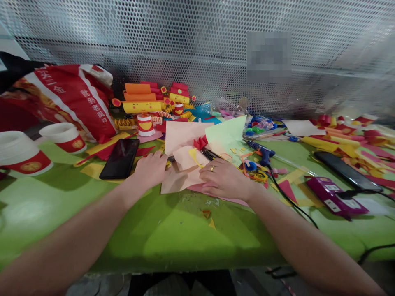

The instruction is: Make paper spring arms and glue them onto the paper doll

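My left hand (152,168) is closed at the left edge of a pale pink sheet (175,183), its fingers round a small black and yellow tool (169,160), partly hidden. My right hand (226,176), with a ring, lies over the sheet's right side with its fingers spread to the left. Between the hands is a curled pale pink piece (187,160) with a yellow scrap (194,155) on it. Just behind are a folded red paper piece (200,142) and dark-handled scissors (210,154). A light green sheet (226,133) stands partly raised behind my right hand.
A black phone (119,159) and paper cups (24,154) lie left. Paper figures (142,107) stand at the back. On the right are a blue glue gun (262,153) with a cord, a purple power strip (336,197), another phone (347,170) and paper scraps (339,144).
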{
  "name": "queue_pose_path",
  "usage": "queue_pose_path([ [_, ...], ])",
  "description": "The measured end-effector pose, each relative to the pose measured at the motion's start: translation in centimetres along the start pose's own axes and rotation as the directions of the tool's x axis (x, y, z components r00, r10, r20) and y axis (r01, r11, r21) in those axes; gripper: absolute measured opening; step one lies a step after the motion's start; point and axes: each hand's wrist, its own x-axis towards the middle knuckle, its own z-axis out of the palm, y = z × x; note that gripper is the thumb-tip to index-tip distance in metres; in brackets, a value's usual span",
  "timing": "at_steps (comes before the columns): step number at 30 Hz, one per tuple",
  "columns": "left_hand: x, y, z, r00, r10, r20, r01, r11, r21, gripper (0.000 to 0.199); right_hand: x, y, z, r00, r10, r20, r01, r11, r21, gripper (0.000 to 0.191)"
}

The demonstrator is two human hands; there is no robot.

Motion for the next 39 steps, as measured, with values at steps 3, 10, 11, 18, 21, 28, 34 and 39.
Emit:
queue_pose_path([
  [3,-0.2,-0.4,-0.5,0.998,0.002,0.062,-0.004,0.999,0.035,0.040,0.4,-0.5,0.2,0.997,0.017,0.079,-0.015,0.999,-0.029,0.022],
  [10,0.4,-1.5,-0.2,0.989,0.129,0.077,-0.132,0.991,0.038,0.037,0.4,-0.4,1.1,0.999,0.050,-0.004,-0.050,0.999,-0.005,0.026],
  [11,0.6,-1.6,-0.1,0.989,0.127,0.079,-0.130,0.991,0.027,0.038,0.3,-0.2,1.1,0.998,0.054,-0.033,-0.054,0.999,0.000,0.028],
  [18,1.5,-2.1,0.3,0.990,0.129,0.060,-0.126,0.991,-0.054,0.035,-0.6,0.7,0.5,0.955,0.094,-0.281,-0.075,0.994,0.078,0.033],
  [21,1.9,-2.3,0.3,0.994,0.100,0.046,-0.096,0.992,-0.081,0.032,-1.1,1.1,0.0,0.919,0.153,-0.362,-0.111,0.985,0.136,0.028],
  [28,2.0,-3.0,0.5,0.994,0.106,-0.010,-0.106,0.988,-0.116,0.027,-1.7,0.8,-1.0,0.792,0.273,-0.546,-0.136,0.951,0.278,0.023],
  [34,2.4,-3.7,0.7,0.998,-0.038,-0.045,0.031,0.988,-0.150,0.018,-1.6,1.9,-0.5,0.274,0.784,-0.557,-0.216,0.614,0.759,0.024],
  [39,2.7,-3.8,0.9,0.990,-0.121,-0.079,0.112,0.988,-0.106,0.025,-0.9,3.7,-0.5,-0.036,0.931,-0.363,-0.005,0.363,0.932,0.013],
])
